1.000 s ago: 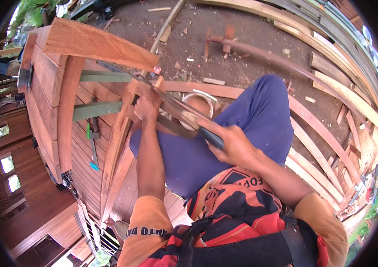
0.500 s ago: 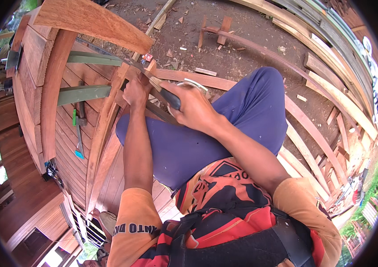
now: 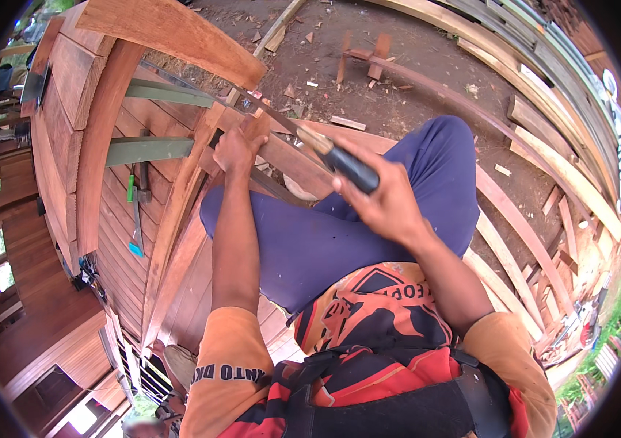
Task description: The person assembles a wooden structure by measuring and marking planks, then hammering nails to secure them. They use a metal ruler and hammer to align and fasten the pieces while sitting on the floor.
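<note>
My left hand [image 3: 236,152] is closed around a small reddish-brown wood block [image 3: 257,125], standing up beside a wooden beam [image 3: 297,160]. In my right hand [image 3: 392,201] is a machete-like tool [image 3: 352,168] with a black handle, a pale collar and a long narrow dark blade. Its blade slants up and left, past the far side of the block; whether it touches the wood I cannot tell. The right hand sits above my bent knee, to the right of the left one. Motion slightly blurs the tool.
On the plank surface at left lie a hammer [image 3: 144,175] and a green-handled tool with a teal end [image 3: 136,248]. A thick curved timber [image 3: 172,40] overhangs at upper left. Long boards [image 3: 537,95] line the right, with wood scraps on the dirt ground [image 3: 310,44].
My right hand has drawn the tool back to the right, away from my left hand. The left hand keeps its hold on the block. The whole view has shifted slightly.
</note>
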`<state>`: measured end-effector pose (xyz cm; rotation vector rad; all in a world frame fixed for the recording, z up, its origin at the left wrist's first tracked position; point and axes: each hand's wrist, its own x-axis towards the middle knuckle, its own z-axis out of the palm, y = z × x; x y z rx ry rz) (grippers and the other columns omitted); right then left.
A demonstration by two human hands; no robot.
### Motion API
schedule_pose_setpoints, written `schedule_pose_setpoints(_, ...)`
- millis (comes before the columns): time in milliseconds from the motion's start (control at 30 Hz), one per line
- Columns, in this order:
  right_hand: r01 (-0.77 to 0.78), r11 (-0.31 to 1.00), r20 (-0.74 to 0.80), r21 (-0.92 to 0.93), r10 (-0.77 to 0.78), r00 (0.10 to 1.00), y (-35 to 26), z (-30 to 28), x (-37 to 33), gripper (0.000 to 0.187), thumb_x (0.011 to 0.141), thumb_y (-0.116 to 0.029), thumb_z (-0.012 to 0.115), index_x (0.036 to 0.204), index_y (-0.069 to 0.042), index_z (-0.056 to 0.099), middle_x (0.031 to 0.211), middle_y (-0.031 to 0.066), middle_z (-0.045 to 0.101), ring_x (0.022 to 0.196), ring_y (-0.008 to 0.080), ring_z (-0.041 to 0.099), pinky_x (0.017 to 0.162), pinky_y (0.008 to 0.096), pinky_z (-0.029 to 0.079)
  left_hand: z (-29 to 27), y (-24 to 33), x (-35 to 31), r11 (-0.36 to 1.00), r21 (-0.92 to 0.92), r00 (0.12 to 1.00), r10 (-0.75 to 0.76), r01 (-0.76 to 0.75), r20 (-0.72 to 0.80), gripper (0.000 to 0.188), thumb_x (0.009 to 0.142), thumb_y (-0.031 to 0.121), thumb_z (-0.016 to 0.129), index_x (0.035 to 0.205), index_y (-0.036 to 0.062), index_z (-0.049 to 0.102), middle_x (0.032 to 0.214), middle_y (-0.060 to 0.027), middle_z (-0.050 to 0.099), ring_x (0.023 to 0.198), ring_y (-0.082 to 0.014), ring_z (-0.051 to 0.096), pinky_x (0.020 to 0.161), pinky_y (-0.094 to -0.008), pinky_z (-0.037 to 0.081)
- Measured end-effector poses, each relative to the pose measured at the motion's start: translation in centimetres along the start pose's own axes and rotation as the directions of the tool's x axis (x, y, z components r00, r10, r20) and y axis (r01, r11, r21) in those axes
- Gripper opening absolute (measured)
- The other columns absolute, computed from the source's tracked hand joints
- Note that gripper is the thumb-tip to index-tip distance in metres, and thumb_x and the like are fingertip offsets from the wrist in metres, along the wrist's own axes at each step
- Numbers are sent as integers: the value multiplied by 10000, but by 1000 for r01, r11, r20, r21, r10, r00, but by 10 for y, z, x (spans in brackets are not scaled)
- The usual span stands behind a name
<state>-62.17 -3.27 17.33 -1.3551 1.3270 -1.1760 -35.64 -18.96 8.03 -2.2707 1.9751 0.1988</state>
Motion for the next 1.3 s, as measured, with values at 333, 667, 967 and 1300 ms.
schedule_pose_setpoints(333, -90, 970, -25, 228, 98, 995, 15, -14, -32, 564, 962, -130, 742, 1476, -18, 536, 1073, 93, 723, 701, 107, 639, 600, 271, 514, 3, 2, 4, 1000, -9, 1000, 1, -1, -30, 714, 654, 528, 923, 1196, 102, 736, 1082, -168, 767, 1050, -349, 732, 905, -493, 581)
schedule_pose_setpoints(667, -522, 548, 155, 654, 578, 801, 12, -50, -29, 612, 997, -155, 697, 1541, -24, 449, 772, -7, 533, 578, 50, 464, 486, 231, 395, 7, 0, 4, 1000, 6, 999, -31, 31, -35, 705, 647, 538, 925, 1163, 94, 741, 1079, -159, 769, 1049, -344, 731, 906, -488, 581)
schedule_pose_setpoints(967, -503, 497, 153, 707, 587, 795, 41, -10, 3, 527, 1029, -130, 644, 1523, -50, 477, 753, -34, 486, 576, 39, 439, 476, 225, 359, 14, -5, 10, 1000, 3, 999, -16, 16, -37, 654, 646, 530, 933, 1076, 80, 731, 1025, -170, 770, 1000, -372, 741, 867, -494, 585)
schedule_pose_setpoints(1300, -544, 466, 222, 698, 582, 782, 42, -30, 0, 628, 1002, -181, 702, 1556, -59, 432, 769, -21, 501, 598, 59, 461, 491, 249, 388, 11, -2, 1, 999, -28, 996, 15, -18, -86, 667, 667, 507, 931, 1159, 101, 735, 996, -158, 778, 975, -387, 746, 844, -489, 597)
